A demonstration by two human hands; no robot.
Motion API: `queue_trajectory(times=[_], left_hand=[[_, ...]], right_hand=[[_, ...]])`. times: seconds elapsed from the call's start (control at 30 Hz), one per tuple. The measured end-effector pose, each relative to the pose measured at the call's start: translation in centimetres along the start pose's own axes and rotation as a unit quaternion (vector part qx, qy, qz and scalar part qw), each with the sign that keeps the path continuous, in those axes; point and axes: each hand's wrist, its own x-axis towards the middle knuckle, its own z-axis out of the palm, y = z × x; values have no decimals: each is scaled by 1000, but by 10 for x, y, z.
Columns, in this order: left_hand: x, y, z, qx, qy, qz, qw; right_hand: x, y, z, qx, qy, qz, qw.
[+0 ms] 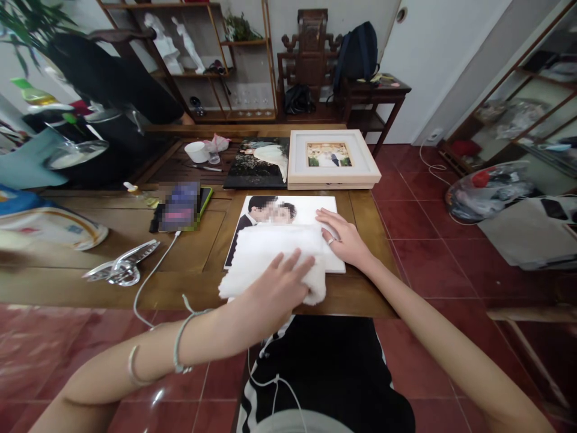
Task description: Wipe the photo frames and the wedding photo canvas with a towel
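A photo panel [310, 208] with a picture of two people lies flat on the wooden table before me. Over its lower part is spread a fluffy white cloth [255, 252]. My left hand [282, 285] rests on the cloth, its fingers stretched out and apart; the thumb side is partly hidden in the folds. On the panel's right side lies my right hand [340, 236], fingers extended over the white surface near the edge, with a ring on one finger. The cloth covers much of the picture.
Behind the panel lie a light wooden picture frame [297, 157] and a dark photo panel [238, 168]. To the left are a phone [180, 207] with a white cable [155, 273], a silver clamp-like tool [122, 266], a small dropper bottle [131, 189] and a white cup [196, 151].
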Motion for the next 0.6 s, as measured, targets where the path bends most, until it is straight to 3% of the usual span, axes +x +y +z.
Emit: queue_trajectory(times=[0.13, 0.27, 0.43, 0.6], left_hand=[[-15, 17, 2, 6, -11, 34, 999], [-18, 18, -3, 1, -29, 53, 998], [-11, 1, -11, -42, -26, 30, 998], [17, -31, -20, -60, -15, -53, 997]], right_hand=[[-1, -1, 0, 3, 4, 2, 1000], [-1, -2, 1, 0, 2, 5, 1000], [-1, -2, 0, 0, 2, 5, 1000], [-1, 0, 0, -3, 0, 8, 1000]])
